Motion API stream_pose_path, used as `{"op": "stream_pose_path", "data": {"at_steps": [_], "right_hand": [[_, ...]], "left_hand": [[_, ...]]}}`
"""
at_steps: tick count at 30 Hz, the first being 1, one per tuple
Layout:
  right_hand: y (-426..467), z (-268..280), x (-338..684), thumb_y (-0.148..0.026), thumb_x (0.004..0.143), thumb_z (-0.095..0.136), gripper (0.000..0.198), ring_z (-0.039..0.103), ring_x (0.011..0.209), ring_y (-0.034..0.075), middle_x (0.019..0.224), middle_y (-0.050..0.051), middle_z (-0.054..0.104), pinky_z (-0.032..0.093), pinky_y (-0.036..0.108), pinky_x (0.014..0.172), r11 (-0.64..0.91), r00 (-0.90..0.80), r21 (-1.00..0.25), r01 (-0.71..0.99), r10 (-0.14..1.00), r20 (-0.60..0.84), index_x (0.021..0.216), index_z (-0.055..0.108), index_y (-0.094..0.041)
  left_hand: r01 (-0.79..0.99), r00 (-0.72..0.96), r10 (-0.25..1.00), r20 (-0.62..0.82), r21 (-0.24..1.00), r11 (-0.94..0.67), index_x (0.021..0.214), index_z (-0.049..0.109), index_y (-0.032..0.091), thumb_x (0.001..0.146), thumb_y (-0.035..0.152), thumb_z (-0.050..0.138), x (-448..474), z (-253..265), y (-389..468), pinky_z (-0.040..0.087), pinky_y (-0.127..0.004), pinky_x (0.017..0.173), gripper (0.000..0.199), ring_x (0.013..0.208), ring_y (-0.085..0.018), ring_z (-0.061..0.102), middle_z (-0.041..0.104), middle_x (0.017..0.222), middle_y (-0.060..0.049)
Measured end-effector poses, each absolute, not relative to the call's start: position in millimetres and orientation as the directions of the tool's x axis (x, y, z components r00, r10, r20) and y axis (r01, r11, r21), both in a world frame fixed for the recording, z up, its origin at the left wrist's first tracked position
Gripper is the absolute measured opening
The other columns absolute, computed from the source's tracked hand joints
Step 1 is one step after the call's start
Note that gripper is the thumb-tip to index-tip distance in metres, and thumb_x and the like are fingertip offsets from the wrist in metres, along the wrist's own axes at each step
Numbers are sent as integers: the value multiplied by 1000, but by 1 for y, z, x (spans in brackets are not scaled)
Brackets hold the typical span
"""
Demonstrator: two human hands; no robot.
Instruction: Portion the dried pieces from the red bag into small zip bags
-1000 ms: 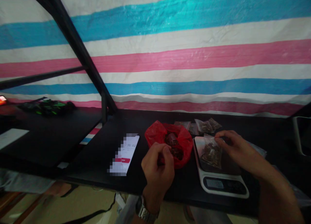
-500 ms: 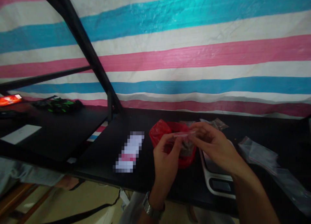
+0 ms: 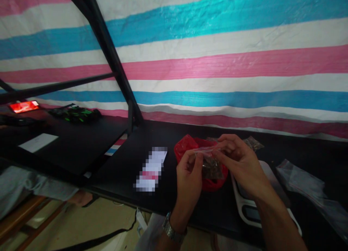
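Note:
Between both hands hangs a small clear zip bag [image 3: 212, 168] with brownish contents that I cannot make out. My left hand [image 3: 190, 175] pinches its top edge at the left, thumb against fingers. At the right end of the same edge, my right hand [image 3: 239, 160] pinches with thumb and fingertips. Behind and below the bag sits a red plastic bag [image 3: 187, 145], open at the top; its inside is mostly hidden. A kitchen scale [image 3: 248, 211] with a white rim lies under my right forearm, partly covered by it.
Several clear zip bags [image 3: 301, 178] lie at the right. Another filled bag [image 3: 253, 143] rests behind my right hand. A blurred-out phone-shaped item [image 3: 151, 171] lies left of the red bag. Farther left are white paper [image 3: 38, 142], a black-green object [image 3: 78, 115] and a lit screen [image 3: 24, 106].
The view has shifted slightly left, so things appear farther right. The zip bag now hangs more visibly below my fingers; both hands keep their pinch on its top edge.

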State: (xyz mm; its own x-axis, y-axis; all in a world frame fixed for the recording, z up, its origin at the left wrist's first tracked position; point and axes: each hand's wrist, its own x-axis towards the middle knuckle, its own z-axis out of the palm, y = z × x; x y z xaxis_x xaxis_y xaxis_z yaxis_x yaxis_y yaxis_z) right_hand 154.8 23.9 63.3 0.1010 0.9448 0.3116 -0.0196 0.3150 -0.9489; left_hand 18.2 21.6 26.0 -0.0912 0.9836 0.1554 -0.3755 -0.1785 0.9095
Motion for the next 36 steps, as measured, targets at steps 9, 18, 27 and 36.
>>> {"op": "stream_pose_path", "data": {"at_steps": [9, 18, 27, 36], "right_hand": [[29, 60, 149, -34, 79, 86, 32, 65, 74, 15, 79, -4, 68, 53, 27, 71, 329, 137, -944, 2, 935, 326, 101, 64, -27], [35, 55, 138, -39, 82, 83, 35, 68, 83, 18, 88, -1, 70, 57, 32, 80, 321, 74, -946, 43, 943, 324, 109, 64, -27], [38, 53, 129, -36, 83, 80, 27, 70, 83, 18, 86, -1, 71, 55, 31, 80, 292, 106, -956, 21, 950, 293, 101, 63, -26], [36, 56, 129, -29, 83, 77, 24, 70, 85, 17, 90, -2, 70, 56, 28, 77, 310, 157, -949, 61, 936, 316, 103, 63, -28]], "left_hand": [[-337, -163, 975, 150, 921, -198, 84, 72, 18, 87, 51, 81, 9, 24, 23, 53, -21, 61, 34, 65, -13, 65, 70, 69, 1], [-316, -207, 966, 157, 923, -218, 82, 72, 19, 85, 52, 81, 0, 24, 25, 53, -22, 58, 34, 60, -12, 62, 67, 66, 2], [-301, -244, 959, 142, 929, -214, 83, 71, 19, 85, 48, 81, -8, 22, 25, 52, -21, 57, 31, 59, -12, 62, 66, 65, 3], [-308, -221, 952, 211, 911, -273, 91, 73, 20, 94, 35, 71, 19, 21, 35, 61, -26, 73, 16, 79, -17, 77, 81, 87, -4]]}}
